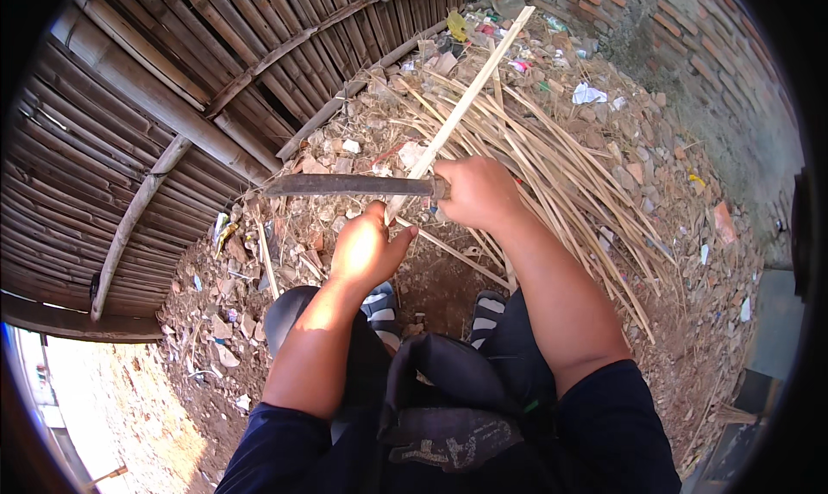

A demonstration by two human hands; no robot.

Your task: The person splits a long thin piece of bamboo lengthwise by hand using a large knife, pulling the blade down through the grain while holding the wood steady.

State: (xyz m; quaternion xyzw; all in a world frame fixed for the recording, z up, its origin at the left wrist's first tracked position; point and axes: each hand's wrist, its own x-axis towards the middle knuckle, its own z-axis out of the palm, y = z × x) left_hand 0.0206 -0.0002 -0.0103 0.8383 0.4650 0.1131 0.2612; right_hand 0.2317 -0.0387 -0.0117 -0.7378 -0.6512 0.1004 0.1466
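Observation:
My right hand (479, 192) is wrapped round the handle of a machete (349, 184). Its long dark blade points left and lies across a pale bamboo strip (474, 87). Just below the blade, my left hand (366, 246) grips the strip's near end between thumb and fingers. From there the strip slants up and away to the right, its far end over the rubble. Whether the blade's edge bites into the strip cannot be made out.
A heap of thin bamboo strips (552, 184) lies ahead and to the right on rubble-strewn ground. A bamboo slat wall (129, 149) rises at the left, and a brick wall (707, 63) at the far right. My sandalled feet (487, 315) are below my hands.

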